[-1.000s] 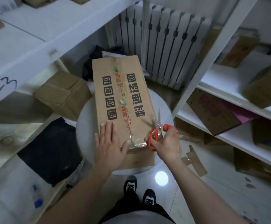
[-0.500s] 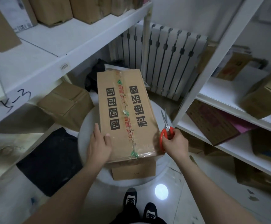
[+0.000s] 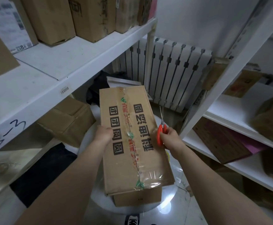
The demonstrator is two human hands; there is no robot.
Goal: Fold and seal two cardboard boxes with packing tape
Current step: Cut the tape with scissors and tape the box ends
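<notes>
Taped box [image 3: 124, 169] atop smaller box [image 3: 137, 198], fingers [image 3: 107, 129] of left hand [image 3: 103, 134] around its side, right hand [image 3: 170, 138] around red scissors [image 3: 160, 135]

The taped box [image 3: 132, 143] covers most of the round worktop [image 3: 100, 202]. The left hand [image 3: 103, 133] grips its left edge, in the narrow gap before the left shelf [image 3: 51, 75] and a floor carton [image 3: 67, 122]. The right hand [image 3: 169, 138] (holding scissors [image 3: 161, 134], blades up) sits close to the slanting white upright [image 3: 215, 95]. The radiator [image 3: 173, 75] closes off the far side

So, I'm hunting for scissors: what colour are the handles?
Orange-red scissors, clearest in the head view.
</notes>
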